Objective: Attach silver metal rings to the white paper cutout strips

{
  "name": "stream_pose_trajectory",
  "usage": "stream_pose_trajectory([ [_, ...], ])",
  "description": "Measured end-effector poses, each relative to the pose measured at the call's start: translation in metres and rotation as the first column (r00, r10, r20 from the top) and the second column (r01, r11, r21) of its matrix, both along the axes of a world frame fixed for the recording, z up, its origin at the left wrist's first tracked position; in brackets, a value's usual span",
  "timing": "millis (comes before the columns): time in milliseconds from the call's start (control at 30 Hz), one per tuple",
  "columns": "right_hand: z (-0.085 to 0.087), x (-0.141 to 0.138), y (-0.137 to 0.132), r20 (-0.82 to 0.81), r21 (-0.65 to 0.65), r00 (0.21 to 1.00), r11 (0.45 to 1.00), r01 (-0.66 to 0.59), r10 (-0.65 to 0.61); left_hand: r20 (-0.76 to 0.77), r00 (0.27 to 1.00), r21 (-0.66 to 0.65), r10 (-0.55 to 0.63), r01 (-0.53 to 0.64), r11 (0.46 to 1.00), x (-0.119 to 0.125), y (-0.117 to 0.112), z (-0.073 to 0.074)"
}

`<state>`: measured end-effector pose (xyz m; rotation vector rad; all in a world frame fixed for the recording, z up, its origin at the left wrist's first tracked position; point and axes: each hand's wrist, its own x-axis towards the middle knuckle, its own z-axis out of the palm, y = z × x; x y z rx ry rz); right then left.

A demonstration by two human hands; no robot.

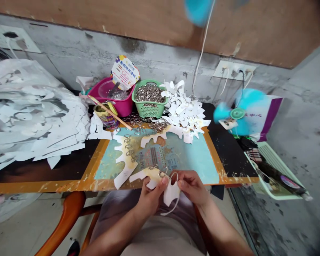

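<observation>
Pinching at the near edge of the work board, the left hand (149,199) and right hand (192,188) are entered first: a white card cut-out (171,193) is held between them in the lap-side air, just off the board, with the fingers narrowed on it, seemingly so that it is kept steady. A wire ring (174,176) is held at its upper edge, close by the right hand's fingertips (181,182) (whether it is closed cannot be told). A strip of linked cut-outs (126,160) is laid across the orange-framed board (96,179), apparently for easy reach. A green plastic basket (149,113) heaped with wire rings and a magenta tub (122,106) are placed at the back, within arm's length. A stack of loose white cut-outs (34,117) is piled to the left, beside the board.
</observation>
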<state>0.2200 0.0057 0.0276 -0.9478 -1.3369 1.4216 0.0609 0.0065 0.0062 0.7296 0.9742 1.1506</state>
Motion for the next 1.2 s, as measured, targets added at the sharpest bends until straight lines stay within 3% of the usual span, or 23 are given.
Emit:
stream_pose_trajectory([
  [100,-0.002,0.003,0.004,-0.050,-0.119,0.999,0.993,-0.011,0.005,-0.008,0.998,-0.009,-0.059,0.059,0.998,-0.005,0.011,-0.010],
  [300,0.024,0.002,0.014,0.072,-0.139,0.997,0.990,0.033,-0.023,-0.093,0.987,0.066,-0.133,0.140,0.988,-0.011,0.025,-0.015],
  [500,0.021,-0.004,0.013,0.032,-0.179,0.997,0.982,0.069,-0.064,-0.078,0.997,-0.059,0.029,-0.034,0.998,-0.018,0.018,-0.035],
  [600,0.020,-0.002,0.011,0.047,-0.154,0.997,0.985,0.071,-0.064,-0.046,0.999,-0.076,0.004,-0.008,0.997,-0.021,0.017,-0.028],
  [733,0.021,0.002,0.012,0.054,-0.078,0.999,0.997,-0.001,0.005,0.013,1.000,-0.066,0.003,-0.002,0.998,-0.022,0.023,-0.004],
  [867,0.026,0.005,0.015,0.268,0.049,0.964,0.999,-0.011,-0.002,0.019,1.000,-0.041,-0.011,0.012,0.999,-0.022,0.027,0.010],
  [967,0.026,0.002,0.016,0.412,0.092,0.911,0.996,-0.007,-0.032,-0.020,1.000,-0.044,0.003,-0.004,0.999,-0.021,0.027,0.010],
  [1067,0.019,-0.007,0.014,0.415,0.081,0.901,0.991,0.102,-0.127,-0.055,0.998,-0.051,0.044,-0.047,0.998,-0.019,0.025,0.006],
  [1200,0.003,-0.021,0.008,0.380,0.097,0.878,0.957,0.275,-0.291,-0.118,0.984,0.034,0.130,-0.127,0.991,-0.018,0.025,-0.003],
])
